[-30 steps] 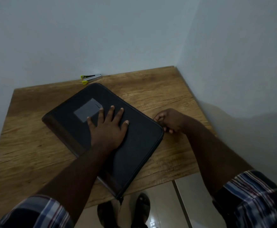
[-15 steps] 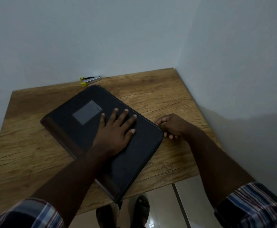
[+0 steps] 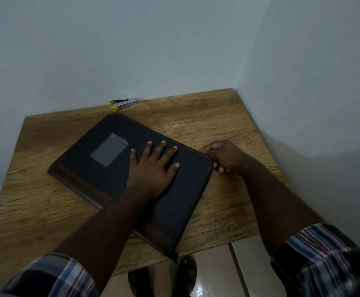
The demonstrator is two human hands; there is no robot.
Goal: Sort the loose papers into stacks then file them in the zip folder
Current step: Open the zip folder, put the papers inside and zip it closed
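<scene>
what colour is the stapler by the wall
The stapler is silver with yellow-green ends, seen in the head view, the only one.

Zip folder (image 3: 183,189): black fabric, grey rectangular patch (image 3: 108,150), dark brown strip along the spine. Surface (image 3: 206,121): mid-brown wood grain. Stapler (image 3: 122,102): silver with yellow ends. Sleeves (image 3: 324,260): blue, white and dark red plaid. Walls (image 3: 132,50): pale grey-blue. Floor (image 3: 215,275): beige tiles.

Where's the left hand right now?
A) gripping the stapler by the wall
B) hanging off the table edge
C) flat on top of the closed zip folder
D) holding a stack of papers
C: the left hand lies with fingers spread on the dark cover of the zip folder, while the stapler sits untouched near the wall.
</scene>
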